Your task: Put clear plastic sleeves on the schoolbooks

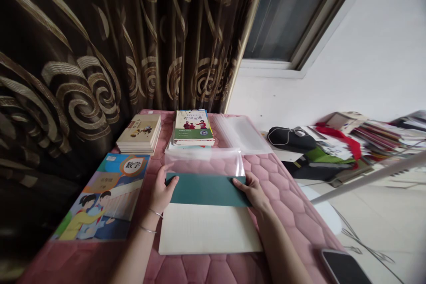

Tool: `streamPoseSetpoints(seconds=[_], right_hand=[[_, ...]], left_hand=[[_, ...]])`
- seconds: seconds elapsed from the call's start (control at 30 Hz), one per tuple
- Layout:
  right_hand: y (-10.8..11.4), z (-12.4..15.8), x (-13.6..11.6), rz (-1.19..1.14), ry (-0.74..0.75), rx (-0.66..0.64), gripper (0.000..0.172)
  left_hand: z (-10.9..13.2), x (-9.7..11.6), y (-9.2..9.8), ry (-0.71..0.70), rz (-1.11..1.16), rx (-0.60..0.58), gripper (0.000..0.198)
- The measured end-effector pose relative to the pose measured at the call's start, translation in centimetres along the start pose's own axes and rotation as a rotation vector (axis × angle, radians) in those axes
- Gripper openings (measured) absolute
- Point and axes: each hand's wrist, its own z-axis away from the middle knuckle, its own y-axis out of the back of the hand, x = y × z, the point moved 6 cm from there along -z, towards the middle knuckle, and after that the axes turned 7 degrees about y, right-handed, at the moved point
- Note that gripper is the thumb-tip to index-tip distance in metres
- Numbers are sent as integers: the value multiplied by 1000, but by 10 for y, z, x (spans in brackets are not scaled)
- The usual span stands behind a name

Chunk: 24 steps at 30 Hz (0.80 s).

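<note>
An open book (pixel 208 226) lies flat on the pink quilted surface (pixel 282 186), its pale page toward me and a dark green cover flap (pixel 206 190) at its far edge. A clear plastic cover sheet (pixel 204 163) extends beyond the green flap. My left hand (pixel 162 191) rests at the flap's left end, thumb on the green, fingers curled against the plastic edge. My right hand (pixel 253 189) presses the flap's right end with fingers stretched flat.
A colourful textbook (pixel 103 197) lies left of the open book. Two book stacks (pixel 141 133) (pixel 193 127) and more clear covers (pixel 242 133) sit at the far edge by the brown curtain. A phone (pixel 344 267) lies at the near right. A cluttered desk stands to the right.
</note>
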Motion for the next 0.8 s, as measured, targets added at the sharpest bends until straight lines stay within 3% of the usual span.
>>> streamPoseSetpoints(seconds=[0.47,0.8], right_hand=[[-1,2,0,-62,-78,-28,43],[14,8,-11,-69,-60,72,35]], left_hand=[[1,8,0,-30,-45,9,35],[1,9,0,-38,-34,41,34]])
